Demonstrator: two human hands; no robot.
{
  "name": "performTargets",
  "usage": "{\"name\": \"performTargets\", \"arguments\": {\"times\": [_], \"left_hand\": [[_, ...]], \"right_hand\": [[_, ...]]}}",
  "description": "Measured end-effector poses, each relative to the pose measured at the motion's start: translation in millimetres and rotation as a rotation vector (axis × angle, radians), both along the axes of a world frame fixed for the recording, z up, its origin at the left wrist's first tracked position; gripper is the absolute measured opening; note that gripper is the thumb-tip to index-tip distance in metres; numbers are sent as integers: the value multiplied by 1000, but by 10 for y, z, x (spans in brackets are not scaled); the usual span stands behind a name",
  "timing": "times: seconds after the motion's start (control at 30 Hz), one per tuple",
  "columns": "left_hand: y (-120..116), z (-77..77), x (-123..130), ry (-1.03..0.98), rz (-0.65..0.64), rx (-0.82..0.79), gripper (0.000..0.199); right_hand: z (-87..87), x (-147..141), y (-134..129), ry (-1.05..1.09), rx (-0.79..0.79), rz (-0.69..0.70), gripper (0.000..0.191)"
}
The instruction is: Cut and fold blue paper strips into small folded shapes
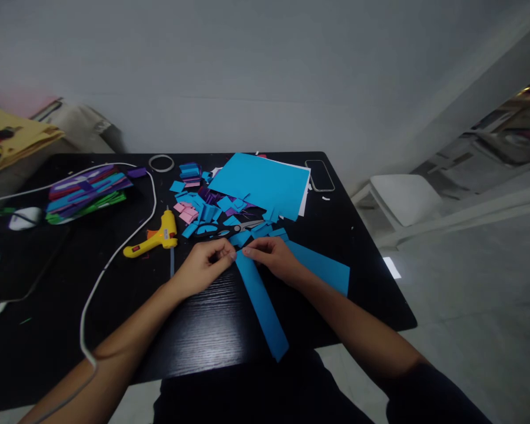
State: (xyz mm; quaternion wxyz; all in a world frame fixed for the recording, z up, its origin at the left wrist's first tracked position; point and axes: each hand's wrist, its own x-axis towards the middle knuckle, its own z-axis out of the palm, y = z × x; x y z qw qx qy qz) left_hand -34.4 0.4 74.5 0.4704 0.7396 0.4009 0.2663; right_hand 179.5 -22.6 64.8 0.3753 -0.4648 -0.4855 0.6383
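At the left, a white cable (110, 257) loops around a bundle of coloured paper (88, 191) and crosses the left forearm; if that arm swings, the cable could snag and drag over the tabletop (203, 335). A yellow glue gun (161, 237) lies just beyond the left hand (209, 265), where a careless knuckle might knock it, or get burnt if it is hot.

The left grip pinches the far end of a blue strip (262, 309); the right hand (274, 256) grips the same end, thumb on top. The strip slants back towards the lap, its near end at the tabletop's edge, so a brush from the body could skew it and spoil a crease. Scissors (247, 225) lie among paper scraps (194, 203) just past the fingers; reaching forward blindly risks a nick.

The undersides of both grips are hidden, the scissors are partly buried, the right forearm covers part of a blue sheet (320, 265), and the far-left clutter is blurred and cut off.
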Motion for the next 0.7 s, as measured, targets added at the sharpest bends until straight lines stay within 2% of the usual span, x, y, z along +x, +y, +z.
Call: {"name": "performTargets", "arguments": {"times": [0.2,0.4,0.7], "left_hand": [[12,-21,20,12,11,24,23],[8,9,6,4,37,39,23],[34,42,-34,24,39,76,24]], "right_hand": [[11,-5,0,-4,0,-26,30],[44,-14,-19,97,-101,12,38],[18,-16,-33,-41,1,11,41]]}}
